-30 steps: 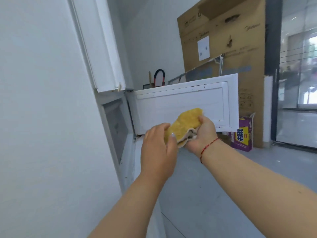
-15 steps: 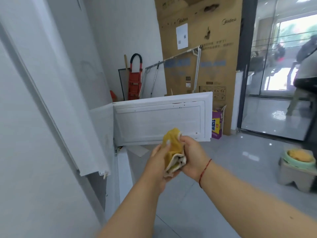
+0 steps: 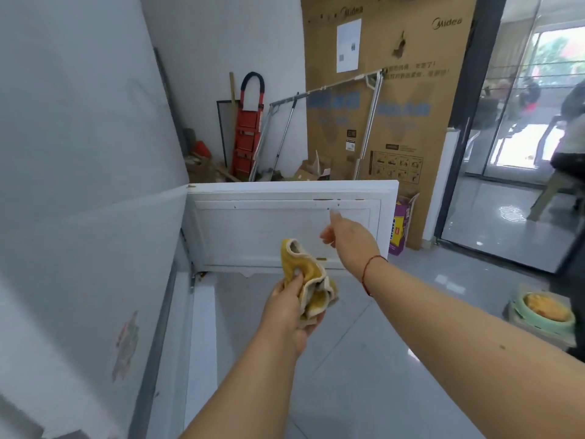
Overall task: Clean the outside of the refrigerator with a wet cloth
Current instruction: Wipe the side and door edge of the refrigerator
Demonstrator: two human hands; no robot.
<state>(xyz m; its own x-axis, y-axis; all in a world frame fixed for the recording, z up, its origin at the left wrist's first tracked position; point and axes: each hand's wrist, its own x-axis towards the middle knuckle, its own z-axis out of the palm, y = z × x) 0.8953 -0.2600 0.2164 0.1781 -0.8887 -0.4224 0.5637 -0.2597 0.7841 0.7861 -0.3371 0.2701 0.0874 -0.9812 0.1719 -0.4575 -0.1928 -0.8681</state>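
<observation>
Pale grey glossy tiled floor (image 3: 395,359) lit by daylight through tall glass doors (image 3: 538,122). Tall brown cardboard appliance carton (image 3: 408,74) stood against white wall (image 3: 228,36); red folding step ladder (image 3: 247,134) leaned in corner.

Far centre: a tall cardboard appliance box (image 3: 389,90) against the wall, a metal frame (image 3: 370,122) leaning on it. Far left: a red hand truck (image 3: 247,134). Right: glass doors (image 3: 522,122); near right, a green basin (image 3: 544,315) on the floor.
</observation>
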